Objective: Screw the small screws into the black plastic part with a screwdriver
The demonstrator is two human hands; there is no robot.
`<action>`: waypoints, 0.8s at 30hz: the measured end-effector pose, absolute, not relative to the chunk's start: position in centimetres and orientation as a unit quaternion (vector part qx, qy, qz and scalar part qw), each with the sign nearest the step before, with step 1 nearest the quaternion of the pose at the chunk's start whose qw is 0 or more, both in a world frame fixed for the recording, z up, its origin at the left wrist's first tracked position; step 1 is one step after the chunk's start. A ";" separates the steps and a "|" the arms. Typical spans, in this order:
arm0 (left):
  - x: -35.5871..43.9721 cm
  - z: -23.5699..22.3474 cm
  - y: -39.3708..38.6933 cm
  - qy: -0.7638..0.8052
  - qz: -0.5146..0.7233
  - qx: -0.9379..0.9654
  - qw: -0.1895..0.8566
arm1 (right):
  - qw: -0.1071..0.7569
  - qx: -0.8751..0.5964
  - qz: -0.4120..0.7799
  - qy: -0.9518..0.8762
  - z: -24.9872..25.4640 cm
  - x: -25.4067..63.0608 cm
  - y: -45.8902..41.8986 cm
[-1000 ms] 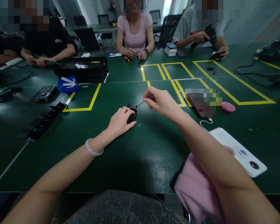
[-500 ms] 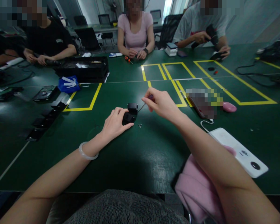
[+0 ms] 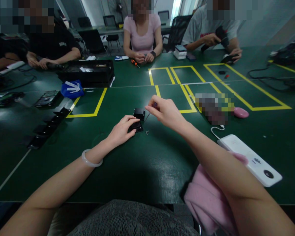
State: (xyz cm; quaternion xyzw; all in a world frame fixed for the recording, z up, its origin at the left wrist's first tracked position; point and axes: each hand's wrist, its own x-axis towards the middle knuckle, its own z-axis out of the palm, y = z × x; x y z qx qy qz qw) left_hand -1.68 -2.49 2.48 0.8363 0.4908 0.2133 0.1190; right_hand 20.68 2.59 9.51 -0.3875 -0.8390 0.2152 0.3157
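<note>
My left hand [image 3: 124,129] is closed around the near part of a small black bracket-like part [image 3: 139,113], fingers over its top and thumb along its near side. My right hand [image 3: 163,109] grips the handle of a screwdriver [image 3: 147,116], whose thin shaft slants down to the left toward the right side of that black part. Whether the tip touches a screw is too small to tell. Several small silver screws [image 3: 147,132] lie on the green table [image 3: 157,164] just right of the part.
To the left, a row of similar black parts [image 3: 49,127] lies near a blue bag [image 3: 72,89] and a black box [image 3: 88,72]. A white power bank [image 3: 250,160], a phone [image 3: 210,109] and a pink mouse-shaped object [image 3: 241,112] sit at the right. Co-workers sit across the table.
My right hand has shifted slightly left with the screwdriver, its shaft now closer to the black part. The left hand has moved a little, its fingers covering more of the near portion.
</note>
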 end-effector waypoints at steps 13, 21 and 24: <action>-1.9 1.8 -1.7 0.442 0.227 0.856 0.143 | 0.293 -0.390 0.229 -0.842 8.9 19.9 1.9; -1.7 2.3 -2.3 0.472 0.190 0.855 0.101 | 0.297 -0.380 0.236 -0.844 8.7 19.9 1.9; -1.6 2.5 -2.4 0.480 0.176 0.855 0.088 | 0.293 -0.381 0.230 -0.846 8.7 19.9 1.9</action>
